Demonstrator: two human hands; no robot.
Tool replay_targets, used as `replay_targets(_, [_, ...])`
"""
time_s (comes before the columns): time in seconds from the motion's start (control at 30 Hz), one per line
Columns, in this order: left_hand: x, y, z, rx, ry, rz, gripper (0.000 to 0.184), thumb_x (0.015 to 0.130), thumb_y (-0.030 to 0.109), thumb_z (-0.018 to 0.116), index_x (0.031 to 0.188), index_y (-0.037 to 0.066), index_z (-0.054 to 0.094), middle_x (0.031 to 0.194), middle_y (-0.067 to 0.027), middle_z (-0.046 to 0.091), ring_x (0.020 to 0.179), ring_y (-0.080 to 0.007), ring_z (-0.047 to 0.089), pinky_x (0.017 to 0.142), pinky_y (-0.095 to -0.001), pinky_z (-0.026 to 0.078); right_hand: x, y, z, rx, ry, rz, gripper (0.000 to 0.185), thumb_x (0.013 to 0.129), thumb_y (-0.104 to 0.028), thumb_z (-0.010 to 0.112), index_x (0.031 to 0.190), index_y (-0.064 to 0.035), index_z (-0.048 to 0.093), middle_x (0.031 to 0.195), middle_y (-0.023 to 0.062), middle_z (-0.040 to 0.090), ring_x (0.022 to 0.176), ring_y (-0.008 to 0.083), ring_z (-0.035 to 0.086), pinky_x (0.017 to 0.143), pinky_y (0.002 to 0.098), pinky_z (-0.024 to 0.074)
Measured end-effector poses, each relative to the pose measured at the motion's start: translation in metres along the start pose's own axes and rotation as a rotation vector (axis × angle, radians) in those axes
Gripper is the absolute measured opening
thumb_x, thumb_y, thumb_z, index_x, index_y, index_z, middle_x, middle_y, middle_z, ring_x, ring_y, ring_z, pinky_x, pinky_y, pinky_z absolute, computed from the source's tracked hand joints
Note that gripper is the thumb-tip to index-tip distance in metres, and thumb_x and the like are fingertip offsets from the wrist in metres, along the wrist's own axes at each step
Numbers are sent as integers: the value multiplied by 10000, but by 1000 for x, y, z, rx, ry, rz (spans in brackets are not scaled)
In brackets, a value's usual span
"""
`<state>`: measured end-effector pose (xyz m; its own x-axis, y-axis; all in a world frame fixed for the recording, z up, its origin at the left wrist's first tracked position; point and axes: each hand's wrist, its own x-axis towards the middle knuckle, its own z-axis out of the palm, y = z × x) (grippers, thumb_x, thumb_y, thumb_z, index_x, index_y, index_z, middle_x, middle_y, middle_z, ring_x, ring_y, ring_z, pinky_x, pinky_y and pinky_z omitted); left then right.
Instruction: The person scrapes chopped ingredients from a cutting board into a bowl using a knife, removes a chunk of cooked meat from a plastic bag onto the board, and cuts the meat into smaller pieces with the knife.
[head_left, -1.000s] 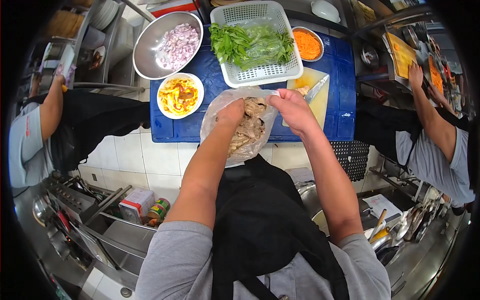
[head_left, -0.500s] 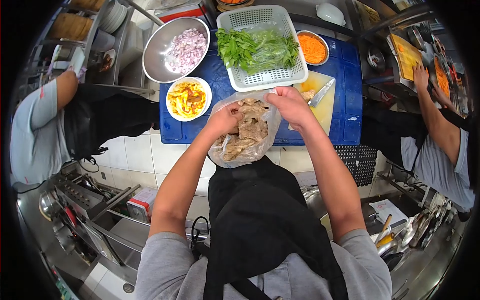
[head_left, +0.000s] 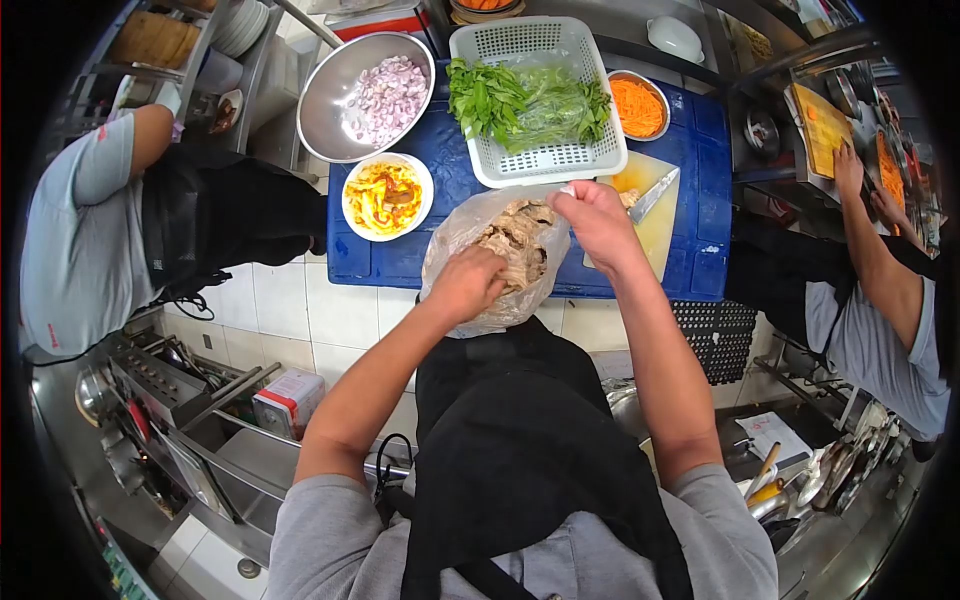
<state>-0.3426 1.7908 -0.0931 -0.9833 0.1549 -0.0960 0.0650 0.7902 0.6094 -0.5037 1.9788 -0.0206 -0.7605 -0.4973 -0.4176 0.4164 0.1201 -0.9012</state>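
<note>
A clear plastic bag holding pale brown, meat-like pieces hangs open at the table's front edge. My right hand pinches the bag's rim at its upper right. Inside the bag's mouth, my left hand lies on the pieces with its fingers bent; its fingertips are partly hidden. Just behind the bag is a white basket with green leaves. To the left sits a white bowl with yellow and red-brown contents.
On the blue table are a steel bowl of chopped onion, a bowl of orange shreds, and a knife on a cutting board. One person stands left, another works right. Metal racks flank the table.
My left hand has moved down and toward the front of the bag, over the meat-like pieces. My right hand keeps its hold on the rim. The table has shifted slightly right in view.
</note>
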Motion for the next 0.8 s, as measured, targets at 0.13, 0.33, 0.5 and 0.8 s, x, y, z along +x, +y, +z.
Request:
replay_targets(0.13, [0,4,4,81,18,49,220,883,185,684,1077,83,696,1055,-140,688,1104,-330,627,968,-471,503,-10,-12,9,9,1,-2,200,944,-161,680,771,-65,653,733,-82,570,649,22,445,573,237,356])
replay_targets(0.33, [10,-3,-6,-83,-101,-152,271,875,141,663,1128,47,681,1085,-149,676,1140,-368,629,970,-472,516,8,8,-10,28,-41,34,145,977,-165,675,891,-55,715,838,-50,680,737,33,563,693,233,455])
replay_targets(0.5, [12,-39,-8,-308,-225,-248,404,835,56,631,1237,50,672,1228,-194,673,1193,-386,625,1000,-462,511,0,0,-8,-39,-92,62,136,985,-164,670,912,-57,711,852,-51,682,754,24,563,711,225,454])
replay_targets(0.8, [10,-33,-7,-69,-305,-595,703,874,254,653,1529,103,445,1265,-279,678,1196,-403,658,1026,-474,499,3,16,3,-30,-96,56,159,986,-167,669,849,-86,675,799,-85,626,709,9,495,648,222,398])
